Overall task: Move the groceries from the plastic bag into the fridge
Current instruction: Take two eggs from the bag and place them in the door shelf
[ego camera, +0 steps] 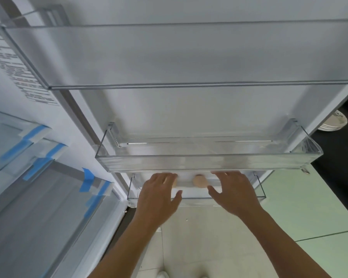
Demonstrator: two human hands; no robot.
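Note:
I face the inside of the open fridge door (pixel 189 109). Its lowest clear bin (pixel 257 194) holds a pale brown egg (pixel 199 181); a second egg (pixel 174 182) peeks out beside my left hand. My left hand (pixel 159 195) reaches into that bin with fingers extended over the second egg. My right hand (pixel 232 192) hovers at the bin's right part, fingers spread, holding nothing. The fingertips of both hands are hidden under the bin above. No plastic bag is in view.
A clear middle door bin (pixel 207 161) juts out just above my hands, and a frosted upper bin (pixel 169 57) sits higher. Fridge shelves with blue tape (pixel 38 155) lie to the left. Stacked plates (pixel 335 123) rest on a dark counter at right. Pale floor tiles are below.

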